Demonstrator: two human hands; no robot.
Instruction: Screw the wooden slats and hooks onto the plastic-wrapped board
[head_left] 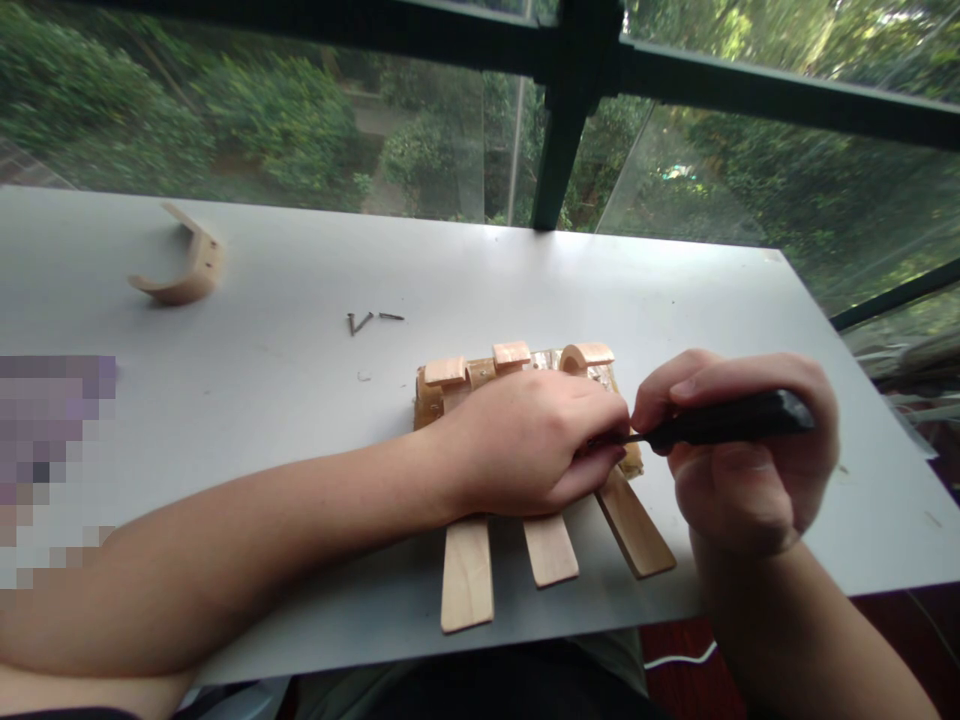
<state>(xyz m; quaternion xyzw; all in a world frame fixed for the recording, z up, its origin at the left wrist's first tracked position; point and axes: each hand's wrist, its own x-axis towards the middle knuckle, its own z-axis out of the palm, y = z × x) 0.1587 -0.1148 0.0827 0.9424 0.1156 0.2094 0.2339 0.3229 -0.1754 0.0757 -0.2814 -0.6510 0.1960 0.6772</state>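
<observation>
My right hand (750, 500) grips the black handle of a screwdriver (731, 418), its shaft pointing left. My left hand (536, 430) lies over a block wrapped in brown and clear tape (431, 405), thumb and fingers pinched together at the screwdriver's tip. What the pinch holds is hidden. Several curved wooden strips hook over the block. Their flat ends stick out towards me: a left strip (468, 575), a middle strip (551, 550) and a slanted right strip (636, 520). My left hand covers the middle of the block.
On the white table (277, 270), a loose bent wooden strip (199, 265) with small holes stands at the far left. A few screws (361, 323) lie behind the block. Windows with a dark frame (581, 70) border the back edge. A blurred-out patch (45, 450) covers the left side.
</observation>
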